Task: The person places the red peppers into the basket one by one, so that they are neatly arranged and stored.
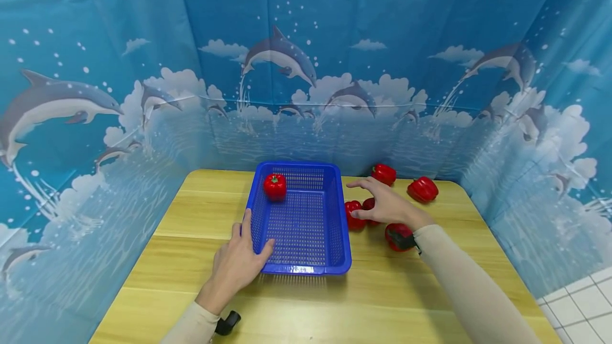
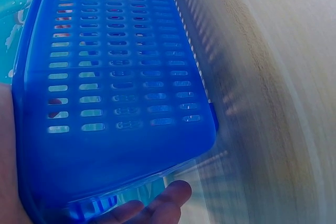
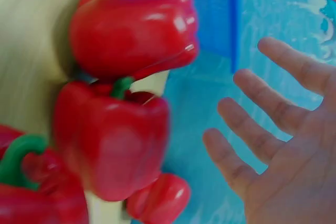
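Observation:
A blue plastic basket (image 1: 340, 216) with slotted walls stands on the wooden table, one red bell pepper (image 1: 274, 187) in its far left corner. My left hand (image 1: 237, 260) holds the basket's near left corner, thumb over the rim; in the left wrist view, fingertips (image 2: 176, 195) show beyond the corner. To the right of the basket, my right hand (image 1: 389, 205) hovers over red bell peppers (image 1: 354, 216), fingers spread and apart from thumb. Nothing is in its grasp. In the right wrist view, a bell pepper (image 3: 134, 27) lies close beside the basket, others near it.
More red bell peppers lie farther right, one by the back edge (image 1: 384, 174), one at the far right (image 1: 423, 190), another under the right wrist (image 1: 398, 237). A blue dolphin-print curtain (image 1: 306, 137) borders the table (image 1: 181, 259) behind and at both sides.

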### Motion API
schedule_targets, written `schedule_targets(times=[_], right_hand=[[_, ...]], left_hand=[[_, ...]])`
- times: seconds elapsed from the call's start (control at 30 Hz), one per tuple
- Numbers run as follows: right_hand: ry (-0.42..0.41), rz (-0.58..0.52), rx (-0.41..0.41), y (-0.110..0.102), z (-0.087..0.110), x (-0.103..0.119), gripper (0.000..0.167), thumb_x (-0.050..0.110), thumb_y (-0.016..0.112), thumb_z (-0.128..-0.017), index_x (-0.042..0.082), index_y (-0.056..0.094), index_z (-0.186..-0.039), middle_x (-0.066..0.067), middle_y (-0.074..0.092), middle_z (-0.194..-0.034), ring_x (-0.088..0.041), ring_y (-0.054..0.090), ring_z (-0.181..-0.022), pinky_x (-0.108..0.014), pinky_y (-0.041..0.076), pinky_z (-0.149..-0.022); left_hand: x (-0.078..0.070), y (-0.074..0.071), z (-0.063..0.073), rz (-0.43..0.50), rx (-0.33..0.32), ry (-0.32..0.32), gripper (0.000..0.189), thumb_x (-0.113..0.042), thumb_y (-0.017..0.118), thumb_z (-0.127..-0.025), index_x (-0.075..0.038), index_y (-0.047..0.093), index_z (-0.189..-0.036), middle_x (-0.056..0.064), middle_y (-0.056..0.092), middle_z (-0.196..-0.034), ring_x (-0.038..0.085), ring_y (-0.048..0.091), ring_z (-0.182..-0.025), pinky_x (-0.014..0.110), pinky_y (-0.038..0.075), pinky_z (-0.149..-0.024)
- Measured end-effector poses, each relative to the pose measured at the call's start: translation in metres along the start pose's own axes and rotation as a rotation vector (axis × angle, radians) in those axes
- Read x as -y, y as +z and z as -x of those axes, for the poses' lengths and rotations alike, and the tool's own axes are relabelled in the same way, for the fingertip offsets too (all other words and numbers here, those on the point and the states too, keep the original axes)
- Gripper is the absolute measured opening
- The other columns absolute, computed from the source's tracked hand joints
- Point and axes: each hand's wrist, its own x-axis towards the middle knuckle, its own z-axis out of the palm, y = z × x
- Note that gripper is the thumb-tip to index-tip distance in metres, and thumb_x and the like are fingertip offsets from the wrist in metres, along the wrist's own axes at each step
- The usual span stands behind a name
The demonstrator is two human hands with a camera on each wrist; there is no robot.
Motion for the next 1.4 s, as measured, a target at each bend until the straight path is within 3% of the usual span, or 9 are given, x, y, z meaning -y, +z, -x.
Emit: schedule_targets(times=[0.13, 0.33, 0.57, 0.7, 1.17, 1.4], right_hand=[[0.023, 0.010, 0.041, 0.003, 0.001, -0.010, 0.082, 0.048, 0.090, -0.100, 0.021, 0.058, -0.170, -0.019, 0.047, -0.181, -0.052, 0.044, -0.168, -0.082, 0.040, -0.131], [0.016, 0.049, 0.087, 0.013, -0.001, -0.020, 0.091, 0.052, 0.095, -0.095, 0.019, 0.057, -0.171, -0.020, 0.053, -0.177, -0.052, 0.050, -0.163, -0.079, 0.043, -0.131], [0.025, 0.073, 0.105, 0.023, -0.005, -0.025, 0.093, 0.046, 0.099, -0.093, 0.018, 0.057, -0.170, -0.019, 0.061, -0.167, -0.040, 0.065, -0.140, -0.069, 0.057, -0.122], [0.027, 0.082, 0.111, 0.025, -0.005, -0.025, 0.091, 0.042, 0.099, -0.092, 0.016, 0.058, -0.169, -0.020, 0.064, -0.165, -0.044, 0.063, -0.145, -0.069, 0.059, -0.120], [0.026, 0.137, 0.079, 0.032, -0.009, -0.029, 0.076, 0.038, 0.099, -0.094, 0.016, 0.068, -0.159, -0.015, 0.073, -0.157, -0.042, 0.065, -0.142, -0.067, 0.058, -0.120], [-0.004, 0.135, 0.070, 0.034, -0.011, -0.030, 0.072, 0.034, 0.099, -0.094, 0.014, 0.070, -0.156, -0.014, 0.075, -0.154, -0.040, 0.070, -0.142, -0.069, 0.048, -0.129]], left_hand=[[0.000, -0.001, -0.001, -0.004, 0.010, -0.003, 0.111, -0.061, 0.072, -0.109, -0.009, 0.015, -0.188, 0.033, 0.054, -0.166, 0.025, 0.056, -0.061, 0.034, 0.045, -0.049], [0.000, -0.001, -0.001, -0.008, 0.013, 0.003, 0.111, -0.061, 0.073, -0.109, -0.008, 0.015, -0.188, 0.034, 0.054, -0.166, 0.025, 0.056, -0.060, 0.033, 0.046, -0.049], [0.000, 0.000, -0.002, -0.007, 0.014, 0.003, 0.112, -0.062, 0.072, -0.109, -0.008, 0.014, -0.188, 0.033, 0.054, -0.167, 0.025, 0.056, -0.061, 0.033, 0.045, -0.049], [0.000, 0.000, -0.002, -0.006, 0.020, 0.000, 0.111, -0.061, 0.072, -0.110, -0.008, 0.014, -0.188, 0.034, 0.053, -0.168, 0.025, 0.057, -0.061, 0.033, 0.046, -0.049], [0.000, 0.001, -0.002, -0.005, 0.019, -0.003, 0.111, -0.061, 0.072, -0.109, -0.009, 0.014, -0.188, 0.033, 0.053, -0.168, 0.025, 0.057, -0.062, 0.033, 0.046, -0.050], [0.001, 0.002, -0.002, -0.010, 0.016, -0.003, 0.110, -0.060, 0.072, -0.110, -0.009, 0.014, -0.188, 0.032, 0.054, -0.166, 0.025, 0.056, -0.061, 0.033, 0.046, -0.049]])
